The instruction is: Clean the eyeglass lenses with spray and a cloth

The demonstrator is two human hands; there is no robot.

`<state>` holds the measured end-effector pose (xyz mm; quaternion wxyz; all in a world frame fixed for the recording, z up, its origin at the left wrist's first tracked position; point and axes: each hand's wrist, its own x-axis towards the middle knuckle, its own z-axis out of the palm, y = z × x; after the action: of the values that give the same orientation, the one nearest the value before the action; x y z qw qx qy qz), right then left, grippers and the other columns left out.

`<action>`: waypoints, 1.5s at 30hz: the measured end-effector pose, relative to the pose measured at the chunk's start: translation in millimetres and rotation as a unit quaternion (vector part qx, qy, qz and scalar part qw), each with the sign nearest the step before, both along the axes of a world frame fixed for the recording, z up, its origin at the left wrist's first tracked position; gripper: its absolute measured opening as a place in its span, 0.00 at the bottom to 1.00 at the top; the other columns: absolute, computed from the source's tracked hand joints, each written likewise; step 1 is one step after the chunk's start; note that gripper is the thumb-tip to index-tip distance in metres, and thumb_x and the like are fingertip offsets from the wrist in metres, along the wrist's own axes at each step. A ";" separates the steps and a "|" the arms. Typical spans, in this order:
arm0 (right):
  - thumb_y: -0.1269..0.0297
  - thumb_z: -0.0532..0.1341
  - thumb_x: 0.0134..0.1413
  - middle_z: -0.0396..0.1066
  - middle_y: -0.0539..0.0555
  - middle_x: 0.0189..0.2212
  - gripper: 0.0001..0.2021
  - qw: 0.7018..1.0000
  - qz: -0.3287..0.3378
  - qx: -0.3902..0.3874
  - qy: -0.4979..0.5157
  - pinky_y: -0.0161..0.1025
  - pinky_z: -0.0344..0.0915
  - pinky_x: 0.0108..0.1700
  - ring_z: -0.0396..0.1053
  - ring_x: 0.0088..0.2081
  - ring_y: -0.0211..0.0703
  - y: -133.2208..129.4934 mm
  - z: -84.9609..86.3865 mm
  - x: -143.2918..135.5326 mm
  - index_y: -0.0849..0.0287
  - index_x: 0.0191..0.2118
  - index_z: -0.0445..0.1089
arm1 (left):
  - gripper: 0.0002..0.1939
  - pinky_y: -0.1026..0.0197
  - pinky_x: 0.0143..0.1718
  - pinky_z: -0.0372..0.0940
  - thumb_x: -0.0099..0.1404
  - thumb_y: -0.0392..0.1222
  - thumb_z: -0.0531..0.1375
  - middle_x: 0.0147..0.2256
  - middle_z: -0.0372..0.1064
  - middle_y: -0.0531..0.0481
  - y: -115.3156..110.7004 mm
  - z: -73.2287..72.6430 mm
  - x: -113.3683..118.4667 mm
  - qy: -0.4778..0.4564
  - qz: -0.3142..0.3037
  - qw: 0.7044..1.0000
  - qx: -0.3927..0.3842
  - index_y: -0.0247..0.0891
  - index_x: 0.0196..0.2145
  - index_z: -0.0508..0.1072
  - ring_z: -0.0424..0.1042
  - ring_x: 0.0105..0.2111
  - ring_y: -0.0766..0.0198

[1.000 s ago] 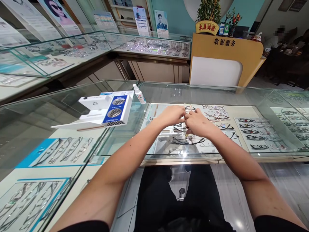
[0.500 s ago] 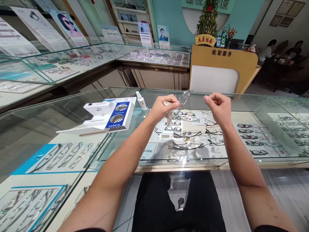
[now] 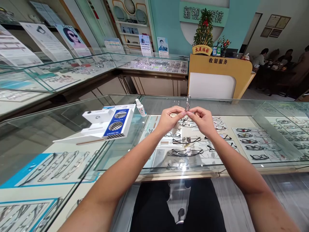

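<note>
Above the glass counter, a pair of eyeglasses (image 3: 187, 103) is pinched between my two hands, standing on edge. My left hand (image 3: 169, 120) grips the glasses with thumb and fingertips, and a pale cloth (image 3: 176, 127) is bunched in its palm and hangs below. From the other side, my right hand (image 3: 201, 121) is closed on the glasses, thumb and forefinger meeting the left fingertips. My fingers cover part of the frame. A small white spray bottle (image 3: 141, 108) stands on the counter to the left of my hands.
An opened white and blue box (image 3: 117, 125) lies on the glass left of the bottle. Beneath the glass, several eyeglasses (image 3: 185, 152) rest in rows. A yellow cashier counter (image 3: 220, 66) stands ahead, and people (image 3: 263, 58) sit at the far right.
My right hand has come in leftward from apart and now takes hold of the eyeglasses beside my left hand. The glasses have turned from slanted to upright. The view has tilted up slightly.
</note>
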<state>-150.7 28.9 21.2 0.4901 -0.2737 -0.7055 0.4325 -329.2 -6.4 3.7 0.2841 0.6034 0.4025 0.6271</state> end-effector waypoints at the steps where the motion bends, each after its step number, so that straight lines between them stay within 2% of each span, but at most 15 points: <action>1: 0.33 0.71 0.47 0.47 0.40 0.17 0.28 1.000 0.000 -0.004 0.004 0.39 0.49 0.30 0.46 0.23 0.35 0.1 1.0 0.6 0.56 0.30 0.74 | 0.23 0.56 0.44 0.75 0.56 0.63 0.75 0.37 0.81 0.46 0.1 -0.6 0.4 0.004 -0.001 1.000 -0.001 0.39 0.31 0.82 0.79 0.38 0.58; 4: 0.34 0.71 0.48 0.46 0.40 0.17 0.26 1.000 0.007 -0.020 0.001 0.39 0.47 0.30 0.44 0.23 0.34 0.3 3.2 2.5 0.56 0.30 0.75 | 0.23 0.56 0.45 0.77 0.53 0.60 0.77 0.39 0.82 0.45 -0.5 -1.6 1.3 0.014 -0.008 1.000 -0.004 0.39 0.35 0.82 0.81 0.40 0.57; 10: 0.36 0.70 0.51 0.47 0.40 0.17 0.25 1.000 -0.009 -0.003 -0.013 0.38 0.48 0.29 0.45 0.23 0.34 8.2 5.8 9.2 0.56 0.31 0.74 | 0.22 0.53 0.48 0.78 0.55 0.59 0.75 0.40 0.83 0.43 -0.9 1.0 -3.1 0.020 0.000 1.000 -0.013 0.38 0.37 0.82 0.82 0.43 0.54; 13: 0.40 0.67 0.56 0.50 0.41 0.17 0.21 0.994 -0.097 0.041 -0.005 0.39 0.53 0.30 0.49 0.22 0.35 14.7 7.9 16.5 0.56 0.32 0.73 | 0.23 0.53 0.49 0.77 0.56 0.59 0.75 0.42 0.84 0.42 0.6 1.6 -6.8 0.022 0.020 0.999 -0.023 0.38 0.39 0.83 0.82 0.44 0.53; 15: 0.45 0.64 0.62 0.58 0.43 0.18 0.17 0.978 -0.186 0.092 -0.015 0.40 0.56 0.33 0.55 0.23 0.37 17.8 9.2 21.3 0.56 0.35 0.73 | 0.23 0.52 0.49 0.77 0.56 0.59 0.75 0.43 0.84 0.41 1.4 0.8 -7.7 0.027 0.028 0.999 -0.030 0.37 0.39 0.83 0.83 0.44 0.53; 17: 0.49 0.61 0.65 0.69 0.47 0.24 0.14 0.957 -0.252 0.140 -0.036 0.42 0.61 0.37 0.64 0.27 0.39 19.1 9.6 24.4 0.55 0.40 0.74 | 0.23 0.53 0.49 0.77 0.56 0.59 0.75 0.43 0.84 0.41 1.5 -0.7 -6.6 0.033 0.027 0.998 -0.035 0.37 0.39 0.83 0.83 0.43 0.54; 20: 0.51 0.63 0.64 0.78 0.53 0.38 0.14 0.940 -0.277 0.193 -0.054 0.46 0.67 0.47 0.72 0.38 0.46 18.3 7.7 24.3 0.54 0.49 0.71 | 0.22 0.54 0.46 0.78 0.57 0.59 0.74 0.43 0.84 0.41 0.4 -3.1 -2.4 0.035 0.018 0.999 -0.034 0.37 0.39 0.83 0.83 0.42 0.54; 23: 0.53 0.66 0.62 0.78 0.59 0.45 0.17 0.931 -0.260 0.242 -0.085 0.52 0.66 0.54 0.72 0.47 0.53 16.2 4.0 20.8 0.53 0.52 0.69 | 0.21 0.55 0.44 0.77 0.58 0.58 0.74 0.43 0.84 0.41 -0.8 -4.9 1.0 0.030 0.014 0.999 -0.023 0.37 0.39 0.82 0.83 0.43 0.54; 28: 0.54 0.64 0.64 0.77 0.60 0.48 0.12 0.927 -0.211 0.276 -0.142 0.53 0.65 0.57 0.71 0.51 0.57 11.7 -0.8 15.1 0.53 0.48 0.72 | 0.22 0.55 0.43 0.76 0.57 0.58 0.74 0.42 0.83 0.41 -0.2 -6.3 1.1 0.013 0.029 0.999 -0.008 0.37 0.38 0.81 0.82 0.42 0.54; 34: 0.55 0.65 0.64 0.78 0.60 0.51 0.10 0.949 -0.139 0.236 -0.155 0.55 0.65 0.61 0.71 0.56 0.58 8.7 -5.3 9.7 0.54 0.45 0.77 | 0.23 0.55 0.48 0.76 0.59 0.60 0.74 0.45 0.81 0.41 0.2 -5.3 1.6 0.023 0.028 0.999 0.018 0.38 0.40 0.82 0.80 0.45 0.56; 37: 0.59 0.67 0.62 0.79 0.58 0.50 0.09 0.963 -0.068 0.213 -0.150 0.55 0.64 0.63 0.73 0.54 0.55 9.5 -4.9 8.1 0.54 0.45 0.78 | 0.22 0.54 0.50 0.75 0.58 0.59 0.74 0.46 0.79 0.42 -0.2 -4.7 2.8 0.021 0.016 0.999 0.030 0.38 0.38 0.82 0.79 0.46 0.56; 40: 0.61 0.66 0.61 0.80 0.56 0.48 0.08 0.971 -0.004 0.189 -0.144 0.54 0.65 0.62 0.75 0.53 0.53 8.7 -4.1 6.4 0.53 0.45 0.79 | 0.22 0.53 0.51 0.75 0.58 0.59 0.74 0.48 0.79 0.41 -1.6 -3.1 3.0 0.022 0.004 0.999 0.031 0.38 0.38 0.82 0.79 0.47 0.56; 45: 0.58 0.67 0.59 0.79 0.55 0.47 0.13 0.979 0.041 0.155 -0.129 0.51 0.69 0.57 0.74 0.50 0.51 3.7 -4.9 4.4 0.53 0.49 0.78 | 0.23 0.55 0.46 0.75 0.57 0.58 0.75 0.50 0.78 0.41 -4.1 -0.1 1.7 0.014 0.005 1.000 0.005 0.37 0.39 0.77 0.80 0.42 0.58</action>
<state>-146.3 32.6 16.3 0.4131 -0.2190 -0.8319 0.2990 -327.5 -10.5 3.6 0.2727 0.6113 0.4062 0.6221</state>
